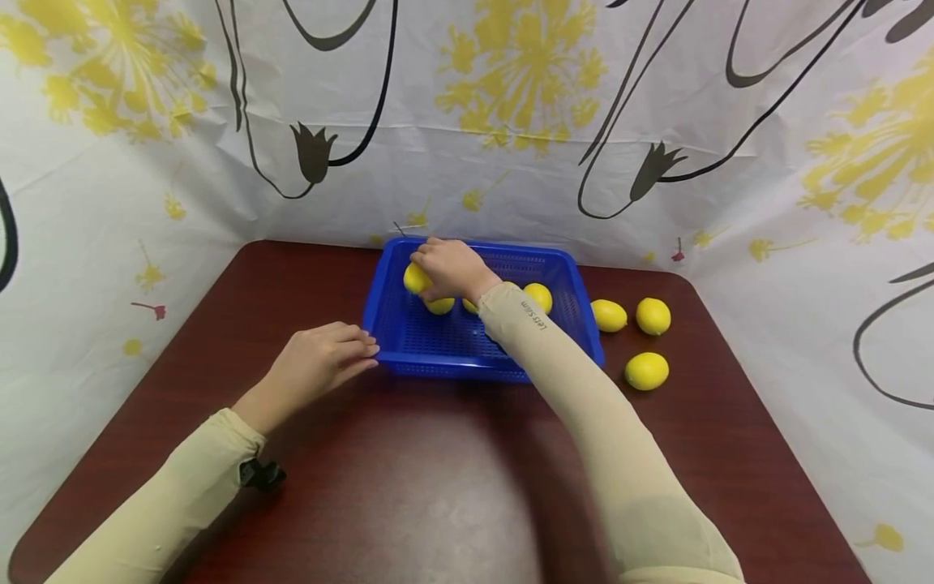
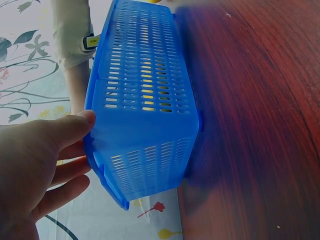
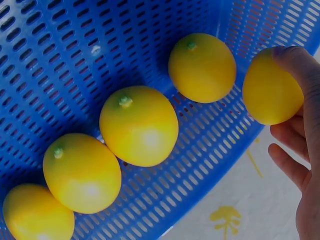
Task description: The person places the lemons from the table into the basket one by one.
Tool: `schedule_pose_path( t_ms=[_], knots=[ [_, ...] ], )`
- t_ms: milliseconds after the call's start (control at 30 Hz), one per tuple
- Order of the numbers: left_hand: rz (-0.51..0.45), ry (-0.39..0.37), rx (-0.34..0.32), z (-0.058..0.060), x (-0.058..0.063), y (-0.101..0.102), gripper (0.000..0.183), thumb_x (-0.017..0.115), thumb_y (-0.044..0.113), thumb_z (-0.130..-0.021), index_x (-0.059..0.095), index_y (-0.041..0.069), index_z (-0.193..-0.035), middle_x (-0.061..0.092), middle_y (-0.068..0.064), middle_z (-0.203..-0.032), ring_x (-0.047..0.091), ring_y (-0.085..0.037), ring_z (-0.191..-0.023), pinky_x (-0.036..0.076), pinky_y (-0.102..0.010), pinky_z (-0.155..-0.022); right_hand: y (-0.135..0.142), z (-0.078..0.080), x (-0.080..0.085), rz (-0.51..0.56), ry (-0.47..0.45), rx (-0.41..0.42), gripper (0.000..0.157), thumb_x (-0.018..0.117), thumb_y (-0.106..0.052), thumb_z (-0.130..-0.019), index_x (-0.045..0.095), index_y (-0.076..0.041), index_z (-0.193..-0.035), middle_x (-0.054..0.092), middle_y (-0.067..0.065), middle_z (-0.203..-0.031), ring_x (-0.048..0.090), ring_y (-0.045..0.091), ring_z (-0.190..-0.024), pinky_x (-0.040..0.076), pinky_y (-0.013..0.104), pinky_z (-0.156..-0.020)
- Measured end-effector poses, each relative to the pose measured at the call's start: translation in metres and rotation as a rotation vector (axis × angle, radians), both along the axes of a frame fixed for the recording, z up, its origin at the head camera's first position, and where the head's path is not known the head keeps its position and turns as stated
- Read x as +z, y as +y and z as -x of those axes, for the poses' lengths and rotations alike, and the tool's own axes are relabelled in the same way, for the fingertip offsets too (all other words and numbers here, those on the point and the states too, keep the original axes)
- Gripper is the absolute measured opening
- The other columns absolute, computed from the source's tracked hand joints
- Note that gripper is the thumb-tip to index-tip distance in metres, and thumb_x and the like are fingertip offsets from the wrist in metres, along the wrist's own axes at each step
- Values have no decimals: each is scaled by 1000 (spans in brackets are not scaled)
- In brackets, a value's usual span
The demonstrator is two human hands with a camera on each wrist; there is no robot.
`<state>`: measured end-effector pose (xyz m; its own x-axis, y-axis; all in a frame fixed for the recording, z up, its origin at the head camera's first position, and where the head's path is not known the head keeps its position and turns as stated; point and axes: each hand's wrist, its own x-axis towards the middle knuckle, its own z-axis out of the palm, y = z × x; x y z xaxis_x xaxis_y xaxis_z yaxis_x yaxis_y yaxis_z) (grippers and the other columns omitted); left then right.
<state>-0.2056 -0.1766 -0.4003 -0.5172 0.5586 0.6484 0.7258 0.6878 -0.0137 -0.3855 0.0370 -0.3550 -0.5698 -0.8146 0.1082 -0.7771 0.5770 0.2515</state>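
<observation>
A blue perforated plastic basket stands toward the back of the table. Thumb and fingers of my left hand pinch the rim at its near left corner, and the left wrist view shows the thumb on the outer side. Inside the basket's left part, my right hand holds a lemon raised above the others. That same lemon sits between thumb and fingers in the right wrist view. Several more lemons lie in a row on the basket floor, partly hidden by my right arm in the head view.
Three lemons lie on the dark red wooden table right of the basket: one lemon close to its wall, another lemon farther right, a third lemon nearer. A white flower-patterned cloth hangs around the back and sides.
</observation>
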Motion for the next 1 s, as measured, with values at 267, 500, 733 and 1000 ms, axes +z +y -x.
schedule_pose_path(
  t_ms=[267,500,733,1000],
  knots=[
    [-21,23,-9,0,-1,1,20,80,25,-73,76,15,-90,72,-1,-90,68,-15,-83,57,-32,-70,-6,5,-12,-33,-1,19,58,73,-47,-72,61,-14,-118,65,2,-111,58,20,-103,52,37,-87],
    [-22,26,3,0,-2,1,21,81,24,-70,76,15,-89,72,0,-90,67,-15,-84,57,-32,-71,-9,5,-14,-46,16,28,55,73,-47,-72,62,-13,-115,66,1,-107,58,20,-101,52,37,-86],
    [-11,13,16,-1,-1,1,21,80,23,-72,76,15,-90,72,0,-91,67,-15,-84,57,-32,-72,-7,7,-16,-48,12,13,53,72,-47,-74,62,-14,-115,65,2,-108,57,20,-100,52,37,-85],
    [-23,23,10,-1,-1,1,19,80,23,-72,76,16,-89,72,0,-91,67,-15,-84,57,-32,-72,-6,10,-20,-36,-8,-2,52,73,-45,-74,62,-14,-113,65,3,-109,57,22,-101,51,38,-86]
  ],
)
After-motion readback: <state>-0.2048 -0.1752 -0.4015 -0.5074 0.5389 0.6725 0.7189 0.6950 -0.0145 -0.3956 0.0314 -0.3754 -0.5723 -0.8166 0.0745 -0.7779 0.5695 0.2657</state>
